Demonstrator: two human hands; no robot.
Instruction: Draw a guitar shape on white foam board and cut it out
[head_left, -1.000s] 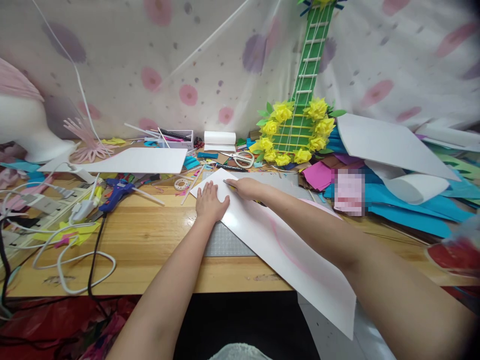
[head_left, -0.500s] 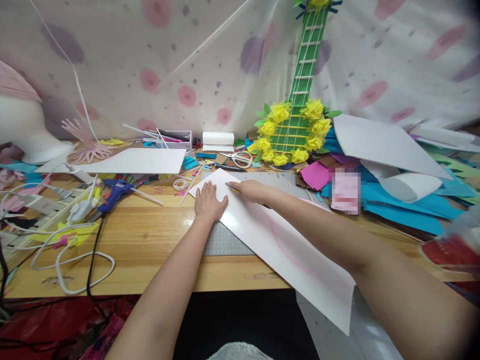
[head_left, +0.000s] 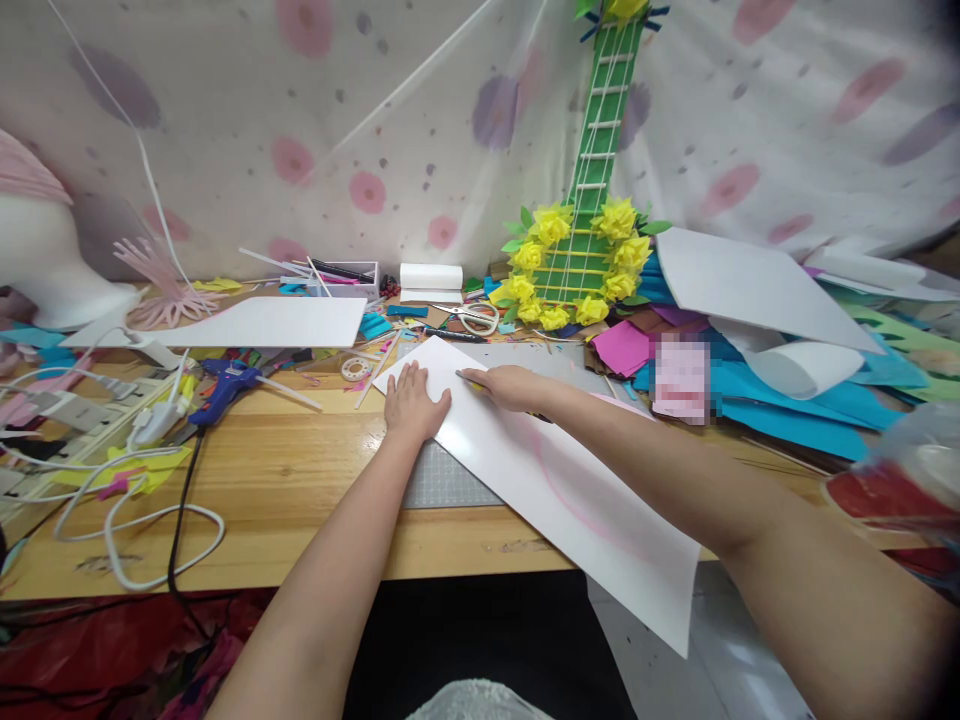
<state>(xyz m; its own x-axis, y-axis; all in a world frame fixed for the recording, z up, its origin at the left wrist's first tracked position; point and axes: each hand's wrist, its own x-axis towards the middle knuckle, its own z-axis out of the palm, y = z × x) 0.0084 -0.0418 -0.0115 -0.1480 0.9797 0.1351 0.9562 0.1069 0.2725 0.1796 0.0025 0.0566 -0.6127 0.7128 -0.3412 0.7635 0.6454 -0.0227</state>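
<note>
A long white board (head_left: 480, 455) with a pink curved line lies slantwise over the grey cutting mat (head_left: 450, 480), its near corner hanging past the table's front edge. My left hand (head_left: 411, 402) presses flat on the board's far left end, fingers stretched and thumb spread. In my right hand (head_left: 516, 388) is a utility knife (head_left: 471, 379), held low with its tip at the board's surface a little right of my left thumb. The palm and fingers hide most of the knife's handle.
Behind the board are scissors (head_left: 476, 318), a tape roll (head_left: 355, 369) and a green paper guitar (head_left: 592, 190) with yellow flowers. A blue glue gun (head_left: 225, 388) and white cables lie left. Coloured sheets (head_left: 780, 410) pile up right, near a red-and-clear bag (head_left: 885, 490).
My right hand and the knife have shifted slightly right along the board relative to my left hand. My left hand stays on the board. The whole view has moved a little.
</note>
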